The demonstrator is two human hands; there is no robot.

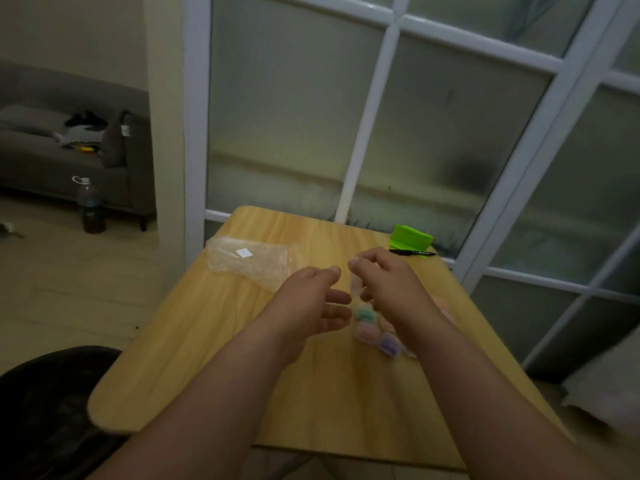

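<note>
A cluster of small pastel pieces [366,330], green, pink and purple, is seen lying on the wooden worktop [242,358], just below and between the two hands and partly hidden under the right wrist. They are judged to be very light and probably soft or rubbery, so little force should be needed. Being small and rounded, they may roll or slip away if pressed from one side only. Each is best taken singly, between thumb tip and fingertip across its narrow width, rather than scooped from above. One more pale piece [356,285] is seen upright in the gap between the hands, close under the curled fingertips of the right hand [384,282]. It seems to be pinched there, but with the blur it cannot be told whether that grip is closed on it or merely beside it. The grip of the left hand [311,299] is apart, with the fingers loosely extended toward the pale piece, nothing held and nothing touched. The cluster is thus placed nearer the right grip, just beneath it, and a little below the left fingertips. A clear plastic bag [249,261] is left lying on the worktop beyond the left hand, apart from the pieces.
</note>
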